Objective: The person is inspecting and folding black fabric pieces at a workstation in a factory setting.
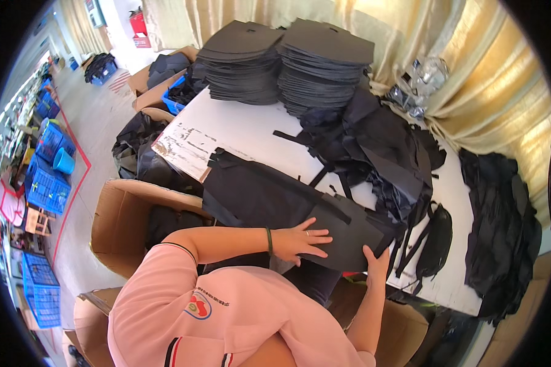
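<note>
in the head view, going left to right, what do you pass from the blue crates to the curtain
blue crates → open cardboard box → left hand flat on the black fabric panel → right hand gripping the panel's edge → heap of black fabric pieces → yellow curtain

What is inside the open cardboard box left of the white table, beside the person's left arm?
The cardboard box holds dark fabric pieces, visible near its right side. The rest of the inside is hidden by the left arm and pink sleeve, so how full it is cannot be seen.
</note>
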`<state>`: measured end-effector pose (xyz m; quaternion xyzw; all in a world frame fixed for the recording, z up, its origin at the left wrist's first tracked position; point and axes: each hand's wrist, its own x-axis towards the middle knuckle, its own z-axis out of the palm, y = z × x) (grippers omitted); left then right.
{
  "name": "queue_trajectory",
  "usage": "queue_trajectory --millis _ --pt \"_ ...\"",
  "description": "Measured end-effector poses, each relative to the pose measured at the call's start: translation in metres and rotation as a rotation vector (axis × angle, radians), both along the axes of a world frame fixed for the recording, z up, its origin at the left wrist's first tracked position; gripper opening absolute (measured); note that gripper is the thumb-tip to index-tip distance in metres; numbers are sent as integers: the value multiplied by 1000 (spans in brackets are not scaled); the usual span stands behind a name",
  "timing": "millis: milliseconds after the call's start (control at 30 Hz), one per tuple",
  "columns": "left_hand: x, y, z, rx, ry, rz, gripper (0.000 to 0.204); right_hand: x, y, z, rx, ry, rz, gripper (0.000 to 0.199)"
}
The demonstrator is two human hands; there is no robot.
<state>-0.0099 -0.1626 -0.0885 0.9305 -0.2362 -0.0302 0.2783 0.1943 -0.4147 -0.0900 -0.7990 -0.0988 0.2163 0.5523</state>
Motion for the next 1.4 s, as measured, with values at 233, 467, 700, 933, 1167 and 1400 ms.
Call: queue_trajectory --millis 233,467,700,933,1167,1400 --pt "-8 113 1 -1146 -84 946 24 11 -17 -19 -102 -144 -59 78" --pt "-33 344 -36 -2025 -160 1412 66 34 -2 40 -175 -679 -191 59" --pt "-1 410 -45 -2162 -225 1255 81 25 146 84 -73 -543 246 50" --pt "-2 427 -40 -2165 -316 1180 40 -3 354 28 152 -63 792 54" --pt "-3 433 -32 -2037 -435 1315 27 -22 535 -34 389 414 368 66" --pt "-4 432 -31 -2001 -429 1323 24 -31 591 -44 467 589 78 65"
